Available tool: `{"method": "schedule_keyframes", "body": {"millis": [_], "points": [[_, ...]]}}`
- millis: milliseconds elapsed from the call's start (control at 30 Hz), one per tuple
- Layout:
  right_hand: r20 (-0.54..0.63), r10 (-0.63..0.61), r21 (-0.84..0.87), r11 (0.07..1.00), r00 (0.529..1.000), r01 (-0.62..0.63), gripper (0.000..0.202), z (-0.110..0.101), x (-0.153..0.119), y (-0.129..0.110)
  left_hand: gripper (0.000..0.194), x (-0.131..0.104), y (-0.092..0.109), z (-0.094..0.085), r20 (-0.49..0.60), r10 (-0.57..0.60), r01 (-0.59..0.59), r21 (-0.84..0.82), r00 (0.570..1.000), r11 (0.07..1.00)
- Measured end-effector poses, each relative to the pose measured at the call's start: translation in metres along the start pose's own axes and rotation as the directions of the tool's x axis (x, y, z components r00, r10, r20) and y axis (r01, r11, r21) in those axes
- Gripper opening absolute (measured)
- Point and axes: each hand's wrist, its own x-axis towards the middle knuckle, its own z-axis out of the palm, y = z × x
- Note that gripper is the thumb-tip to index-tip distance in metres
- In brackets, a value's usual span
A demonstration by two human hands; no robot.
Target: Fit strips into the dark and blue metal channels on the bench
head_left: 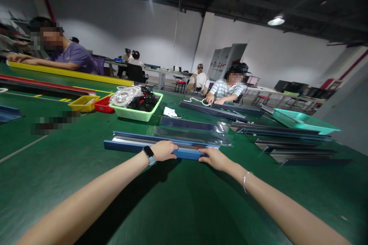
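Note:
A long blue channel-shaped profile (pixel 123 146) with a pale inside lies across the green table in front of me. My left hand (pixel 164 150) is closed on its near wall around the middle, fingers reaching over the upper edge and thumb in front. Closer to its right end, my right hand (pixel 216 158) pinches the same wall in a like way. Just behind the profile is a clear plastic sheet or sleeve (pixel 195 136). Beyond that lies a dark blue flat strip (pixel 192 123), also partly under clear plastic.
A light green basket (pixel 135 115) holds black parts and coiled white tubing. Beside it stand a red tray (pixel 104 104) and a yellow tray (pixel 83 104). Several dark profiles (pixel 301 155) and a teal basket (pixel 304 121) lie right. Co-workers sit across the table (pixel 184 214).

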Motion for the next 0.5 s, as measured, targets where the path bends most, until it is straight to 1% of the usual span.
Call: {"method": "schedule_keyframes", "body": {"millis": [200, 400, 500], "points": [[0.116, 0.075, -0.006, 0.997, 0.99, -0.075, 0.027, -0.012, 0.0, 0.006, 0.028, 0.009, 0.008, 0.009, -0.026, -0.004, 0.003, -0.004, 1.0, 1.0], [0.064, 0.075, -0.102, 0.992, 0.995, -0.069, 0.025, -0.012, 0.002, 0.022, 0.028, 0.015, 0.023, 0.018, -0.067, -0.035, 0.036, 0.012, 0.997, 0.999], [0.06, 0.121, -0.129, 0.985, 0.991, -0.112, 0.025, -0.01, 0.0, 0.023, 0.025, 0.016, 0.03, 0.017, -0.076, -0.035, 0.037, 0.024, 0.997, 0.999]]}}
